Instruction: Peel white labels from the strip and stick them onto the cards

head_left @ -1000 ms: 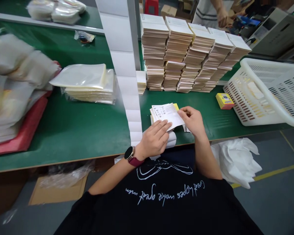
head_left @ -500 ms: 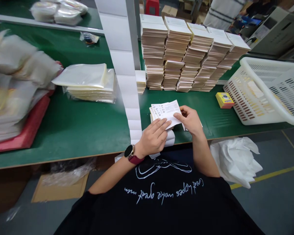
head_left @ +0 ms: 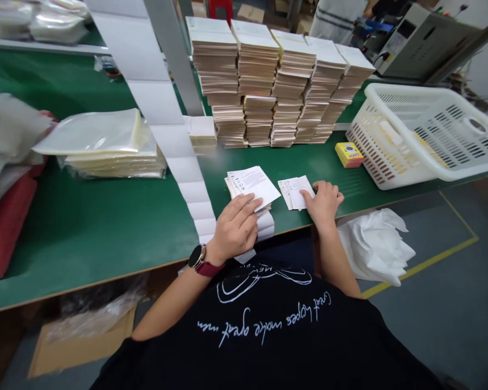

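Note:
My left hand (head_left: 236, 223), with a watch on its wrist, lies with fingers stretched over the near edge of a fanned stack of white printed paper slips (head_left: 255, 183). Handwritten numbers show along the stack's left side, and the thumb is hidden. My right hand (head_left: 326, 201) is at a smaller pile of similar slips (head_left: 296, 190). Its thumb tip touches the right edge of the top slip, while the other fingers are loosely bent and apart from the thumb. A folded white paper strip (head_left: 265, 226) shows below the left stack.
Tall rows of stacked paper (head_left: 254, 46) stand behind. A white plastic basket (head_left: 394, 170) and a small yellow box (head_left: 348, 153) are to the right. Clear plastic sleeves (head_left: 101, 132) lie left. A long creased paper strip (head_left: 162, 103) hangs beside a metal post.
My right hand has moved right from the left stack and laid a slip on the smaller pile. My left hand stays on its stack. The view has shifted right.

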Demonstrator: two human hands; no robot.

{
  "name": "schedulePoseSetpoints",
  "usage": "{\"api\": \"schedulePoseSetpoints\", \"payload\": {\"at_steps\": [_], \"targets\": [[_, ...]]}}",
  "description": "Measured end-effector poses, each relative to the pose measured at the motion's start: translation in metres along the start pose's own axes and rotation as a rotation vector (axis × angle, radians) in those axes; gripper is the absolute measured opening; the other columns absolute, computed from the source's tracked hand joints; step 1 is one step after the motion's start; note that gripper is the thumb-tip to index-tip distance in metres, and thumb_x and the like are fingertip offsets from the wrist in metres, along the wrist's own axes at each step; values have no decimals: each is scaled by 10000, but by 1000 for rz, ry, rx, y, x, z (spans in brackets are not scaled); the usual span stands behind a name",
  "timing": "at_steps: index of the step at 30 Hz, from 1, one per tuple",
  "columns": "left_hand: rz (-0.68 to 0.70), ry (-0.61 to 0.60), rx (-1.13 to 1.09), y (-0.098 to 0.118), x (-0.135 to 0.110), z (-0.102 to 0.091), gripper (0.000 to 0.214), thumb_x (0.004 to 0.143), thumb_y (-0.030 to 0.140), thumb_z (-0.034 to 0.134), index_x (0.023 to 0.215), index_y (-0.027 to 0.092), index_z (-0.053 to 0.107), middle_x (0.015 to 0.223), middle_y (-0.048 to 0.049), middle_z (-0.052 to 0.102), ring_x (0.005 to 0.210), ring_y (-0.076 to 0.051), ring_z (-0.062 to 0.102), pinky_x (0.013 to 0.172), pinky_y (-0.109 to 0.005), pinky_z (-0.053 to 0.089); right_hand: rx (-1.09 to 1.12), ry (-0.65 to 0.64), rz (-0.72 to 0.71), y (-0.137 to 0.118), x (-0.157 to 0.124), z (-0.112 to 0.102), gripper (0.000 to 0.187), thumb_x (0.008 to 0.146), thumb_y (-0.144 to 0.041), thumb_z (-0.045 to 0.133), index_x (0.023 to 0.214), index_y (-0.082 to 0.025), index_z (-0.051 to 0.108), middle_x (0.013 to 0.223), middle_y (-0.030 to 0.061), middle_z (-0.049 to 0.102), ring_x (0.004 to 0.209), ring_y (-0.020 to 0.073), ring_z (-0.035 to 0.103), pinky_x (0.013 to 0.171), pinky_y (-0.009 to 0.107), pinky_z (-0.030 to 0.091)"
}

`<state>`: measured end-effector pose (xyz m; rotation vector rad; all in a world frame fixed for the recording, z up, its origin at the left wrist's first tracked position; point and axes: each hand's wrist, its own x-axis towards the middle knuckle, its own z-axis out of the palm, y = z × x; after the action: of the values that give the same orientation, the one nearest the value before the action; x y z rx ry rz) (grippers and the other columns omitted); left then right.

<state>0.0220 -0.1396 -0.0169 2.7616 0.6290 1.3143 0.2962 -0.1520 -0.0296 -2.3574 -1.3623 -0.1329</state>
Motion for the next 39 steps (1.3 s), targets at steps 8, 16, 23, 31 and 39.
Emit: {"api": "schedulePoseSetpoints", "payload": {"at_steps": [8, 16, 23, 31, 39], "targets": [[-33, 262, -64, -3, -7, -9, 120, 790, 109, 482, 847, 176, 564, 1016, -85, 694, 1116, -252, 614, 893, -421, 523, 770, 195, -652, -45, -67, -32, 447, 852, -363, 605, 1249, -182, 509, 1131, 118, 636, 1099, 226, 570, 967, 411, 453], [-160, 182, -251, 30, -14, -19, 166, 877, 145, 466, 1001, 167, 574, 1113, -114, 634, 1120, -236, 594, 924, -416, 504, 1055, 71, -737, -72, -117, -51, 185, 904, -277, 543, 1017, -161, 632, 881, 79, 693, 862, 152, 622, 808, 321, 535], [257, 147, 83, 43, -25, -34, 311, 790, 32, 559, 1082, 122, 617, 1101, -152, 659, 1206, -296, 558, 956, -413, 492, 1311, -209, -506, -71, -133, -57, 130, 845, -268, 631, 881, -156, 688, 825, 28, 687, 771, 115, 625, 765, 254, 517], [56, 26, -21, 74, -16, -50, 112, 852, 110, 507, 871, 173, 598, 848, -52, 658, 860, -172, 641, 793, -305, 520, 1076, 2, -789, -61, -133, -60, 183, 851, -317, 641, 901, -150, 696, 913, 72, 682, 904, 146, 597, 921, 334, 487], [-24, -194, -89, 93, 14, -45, 154, 873, 213, 493, 767, 204, 603, 791, -28, 658, 717, -140, 638, 645, -212, 521, 958, 247, -930, -34, -121, -59, 167, 885, -300, 562, 804, -184, 651, 902, 71, 664, 892, 157, 582, 875, 340, 499]]}}
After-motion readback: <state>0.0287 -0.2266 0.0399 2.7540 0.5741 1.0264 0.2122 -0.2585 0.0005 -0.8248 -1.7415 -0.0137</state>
